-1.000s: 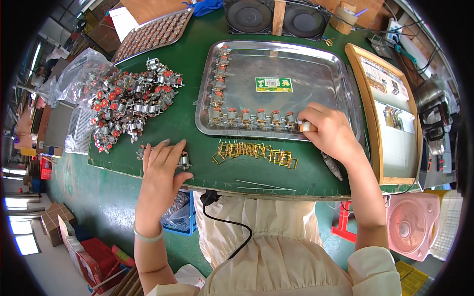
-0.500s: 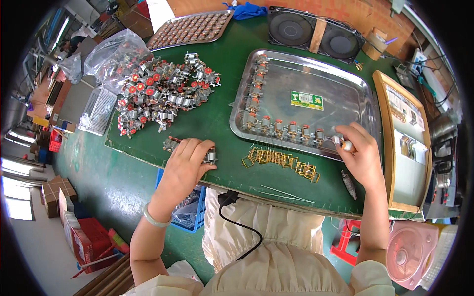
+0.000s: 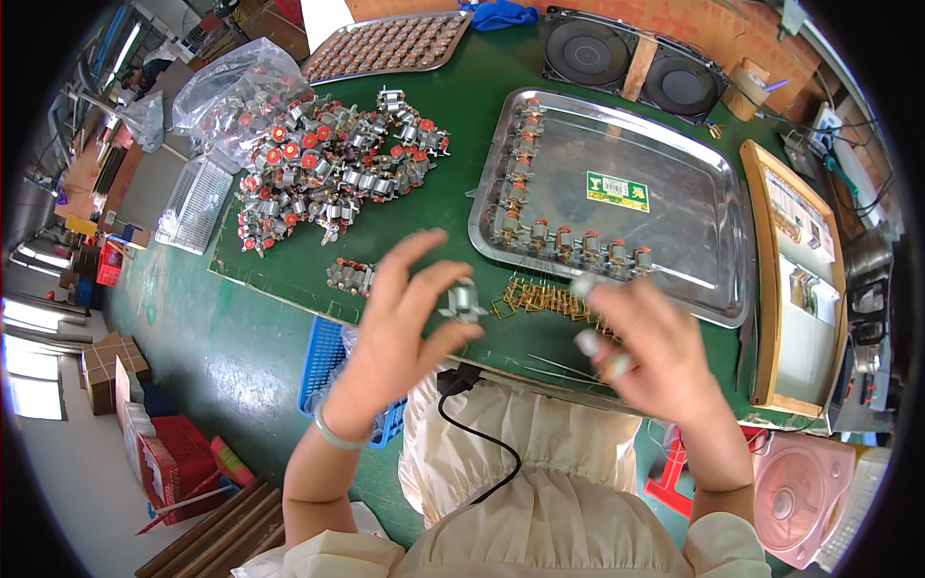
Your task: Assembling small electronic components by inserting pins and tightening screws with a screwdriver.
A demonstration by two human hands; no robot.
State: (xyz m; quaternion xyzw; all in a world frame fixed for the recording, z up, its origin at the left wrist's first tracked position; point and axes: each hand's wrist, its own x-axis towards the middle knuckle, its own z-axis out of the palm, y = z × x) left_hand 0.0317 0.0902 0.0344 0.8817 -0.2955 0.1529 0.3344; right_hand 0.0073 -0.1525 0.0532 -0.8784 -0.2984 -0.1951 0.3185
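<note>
Raised over the near edge of the bench, my left hand [image 3: 390, 332] pinches a small silver motor-like part [image 3: 464, 301] between thumb and fingers. My right hand [image 3: 655, 352] is smeared by motion. Its thumb and forefinger, with white coverings on the tips, are spread apart, and I see nothing held between them. Beneath it lies a row of yellow wire frames [image 3: 540, 299], partly hidden by the fingers. A large metal tray [image 3: 665, 231] behind holds similar parts lined along its left and near sides. A few more parts [image 3: 350, 276] sit left of my left hand.
A heap of red-capped parts [image 3: 328, 173] spills from a clear plastic bag [image 3: 241, 82]. A filled tray [image 3: 385, 72] and two black speakers [image 3: 588, 53] stand at the back. A wood-framed box [image 3: 805, 279] is at right. Thin rods [image 3: 564, 369] lie near the front edge.
My left hand has lifted a part off the bench and moved right with it. My right hand has left the tray's near edge and moved left over the wire frames.
</note>
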